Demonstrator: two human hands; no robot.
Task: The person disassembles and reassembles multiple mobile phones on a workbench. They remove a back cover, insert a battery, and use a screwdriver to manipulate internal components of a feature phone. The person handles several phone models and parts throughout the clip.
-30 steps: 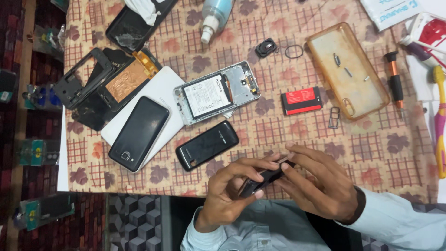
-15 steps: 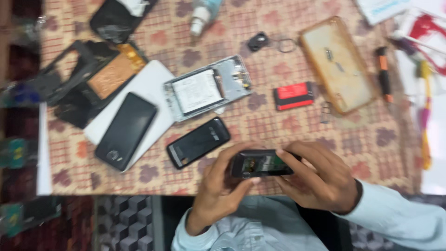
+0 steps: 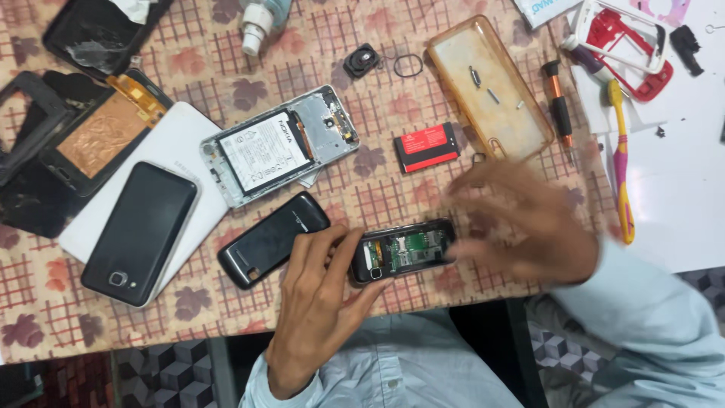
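My left hand (image 3: 321, 298) grips a small black phone (image 3: 402, 251) by its left end, back side up, with the cover off and the green circuit board showing. The phone lies near the table's front edge. My right hand (image 3: 521, 223) is blurred, fingers spread, hovering just right of and above the phone, holding nothing that I can see. A black rounded back cover (image 3: 272, 238) lies just left of my left hand. A red-and-black battery (image 3: 427, 147) sits beyond the phone.
An opened silver phone with its battery showing (image 3: 279, 145), a black smartphone (image 3: 140, 233) on a white slab, a clear yellowed case (image 3: 489, 87), a small screwdriver (image 3: 560, 106), a yellow-pink toothbrush (image 3: 621, 162), a red-white frame (image 3: 623, 41) and broken screen parts (image 3: 83, 143) lie on the patterned tablecloth.
The phone has been turned so its open back faces up. My right hand has let go of it and lifted away to the right. My left hand keeps its hold.
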